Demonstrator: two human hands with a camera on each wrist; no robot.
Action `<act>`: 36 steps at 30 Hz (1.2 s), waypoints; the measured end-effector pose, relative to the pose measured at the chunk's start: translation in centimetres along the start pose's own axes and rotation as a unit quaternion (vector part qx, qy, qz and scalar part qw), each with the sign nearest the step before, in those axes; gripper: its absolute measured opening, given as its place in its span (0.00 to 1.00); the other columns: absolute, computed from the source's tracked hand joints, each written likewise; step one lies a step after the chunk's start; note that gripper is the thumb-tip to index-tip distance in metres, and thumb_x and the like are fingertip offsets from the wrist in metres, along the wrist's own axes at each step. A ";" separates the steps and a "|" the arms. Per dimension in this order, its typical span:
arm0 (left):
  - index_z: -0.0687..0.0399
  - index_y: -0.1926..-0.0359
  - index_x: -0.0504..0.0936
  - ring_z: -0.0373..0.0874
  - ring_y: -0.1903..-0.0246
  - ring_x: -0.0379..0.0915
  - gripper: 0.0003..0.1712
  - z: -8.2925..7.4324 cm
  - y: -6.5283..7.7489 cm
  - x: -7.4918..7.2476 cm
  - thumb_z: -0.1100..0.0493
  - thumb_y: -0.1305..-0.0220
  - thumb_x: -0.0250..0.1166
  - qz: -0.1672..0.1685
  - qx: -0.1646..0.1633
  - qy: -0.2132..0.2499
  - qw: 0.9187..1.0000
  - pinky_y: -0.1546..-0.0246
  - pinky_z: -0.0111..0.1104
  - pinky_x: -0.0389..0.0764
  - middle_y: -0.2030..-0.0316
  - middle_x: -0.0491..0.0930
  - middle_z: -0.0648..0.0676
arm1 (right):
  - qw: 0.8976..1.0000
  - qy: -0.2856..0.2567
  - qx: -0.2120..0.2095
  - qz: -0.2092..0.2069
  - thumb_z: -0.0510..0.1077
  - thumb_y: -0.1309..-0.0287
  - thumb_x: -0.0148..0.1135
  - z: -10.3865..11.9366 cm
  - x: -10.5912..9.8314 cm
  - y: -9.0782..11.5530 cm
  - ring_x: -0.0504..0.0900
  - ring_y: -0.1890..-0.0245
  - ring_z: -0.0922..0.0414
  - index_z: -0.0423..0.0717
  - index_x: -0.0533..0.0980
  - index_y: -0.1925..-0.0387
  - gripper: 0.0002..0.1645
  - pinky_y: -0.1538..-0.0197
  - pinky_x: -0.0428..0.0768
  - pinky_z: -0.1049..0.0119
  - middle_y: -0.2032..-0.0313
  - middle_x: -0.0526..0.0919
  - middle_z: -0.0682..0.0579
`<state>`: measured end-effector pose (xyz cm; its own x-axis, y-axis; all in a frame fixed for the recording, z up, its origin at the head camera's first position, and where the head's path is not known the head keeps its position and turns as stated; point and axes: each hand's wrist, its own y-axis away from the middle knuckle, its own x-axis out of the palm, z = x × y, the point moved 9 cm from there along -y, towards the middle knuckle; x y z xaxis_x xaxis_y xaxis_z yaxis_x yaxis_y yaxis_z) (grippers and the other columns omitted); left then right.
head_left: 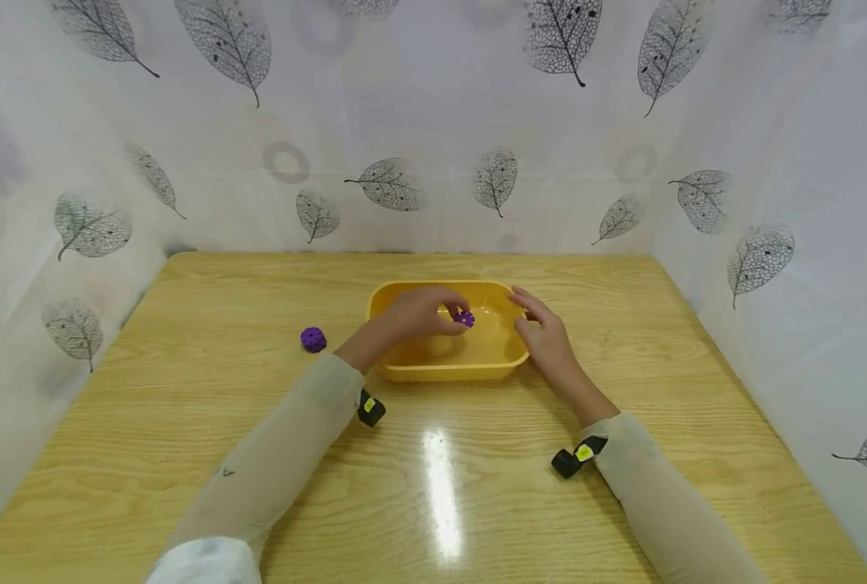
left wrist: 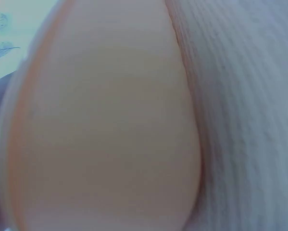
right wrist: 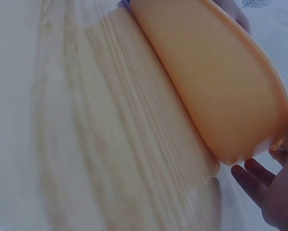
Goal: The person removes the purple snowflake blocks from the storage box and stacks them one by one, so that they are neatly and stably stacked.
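Note:
A yellow plastic tub point(head_left: 444, 374) with rounded corners stands on the wooden table. Over its inside, my left hand point(head_left: 422, 312) pinches a small purple flower-shaped plastic piece point(head_left: 465, 319) between thumb and fingers. My right hand point(head_left: 547, 337) holds the tub's right end, thumb and fingers at the rim. From the right wrist, several fingers point(right wrist: 259, 180) show against the outside of the tub wall point(right wrist: 216, 77). Left of the tub lies a purple notched round piece point(head_left: 313, 339). Bare skin and sleeve fill the left wrist view, hiding the left fingers.
A wood-grain table point(head_left: 667, 357) spreads around the tub, with a bright light reflection in front. White curtains point(head_left: 433, 113) with leaf prints close off the back and both sides. Black wrist cameras point(head_left: 371, 408) sit on both sleeves.

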<state>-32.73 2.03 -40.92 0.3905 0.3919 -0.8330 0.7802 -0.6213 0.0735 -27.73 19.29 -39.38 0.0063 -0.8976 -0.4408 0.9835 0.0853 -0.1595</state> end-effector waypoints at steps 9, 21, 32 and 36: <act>0.39 0.45 0.82 0.43 0.62 0.75 0.17 0.6 3.6 -1.5 0.45 0.34 0.68 -0.049 0.003 0.050 0.998 0.60 0.38 0.77 0.56 0.83 0.42 | 1.000 -0.002 -0.004 0.005 0.31 0.31 0.50 -0.1 0.2 0.0 0.67 0.29 0.44 0.32 0.71 0.34 0.25 0.31 0.67 0.48 0.27 0.67 0.42; 0.37 0.42 0.81 0.44 0.65 0.72 0.21 1.5 6.5 -3.5 0.43 0.34 0.67 -0.104 -0.017 0.039 0.994 0.66 0.38 0.73 0.54 0.82 0.39 | 1.000 0.003 -0.008 0.001 0.31 0.31 0.50 0.0 0.1 0.0 0.66 0.28 0.45 0.33 0.72 0.34 0.25 0.30 0.67 0.48 0.28 0.67 0.42; 0.38 0.42 0.81 0.45 0.61 0.73 0.22 4.3 9.0 -4.7 0.40 0.33 0.66 -0.118 -0.046 0.067 0.990 0.63 0.39 0.74 0.51 0.82 0.42 | 1.000 0.002 -0.004 0.000 0.31 0.31 0.51 -0.1 0.2 -0.1 0.65 0.27 0.45 0.32 0.72 0.34 0.25 0.30 0.68 0.48 0.28 0.67 0.42; 0.39 0.42 0.82 0.45 0.60 0.73 0.22 5.4 10.1 -5.6 0.40 0.33 0.66 -0.137 -0.051 0.082 0.986 0.63 0.39 0.75 0.51 0.82 0.44 | 1.000 0.002 -0.002 0.002 0.31 0.31 0.51 -0.1 0.1 -0.1 0.65 0.27 0.45 0.32 0.72 0.34 0.25 0.30 0.67 0.48 0.27 0.67 0.42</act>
<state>-29.66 -10.09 -38.47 0.2262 0.6446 -0.7303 0.9087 -0.4097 -0.0803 -27.85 19.20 -39.50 0.0091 -0.8957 -0.4445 0.9827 0.0902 -0.1616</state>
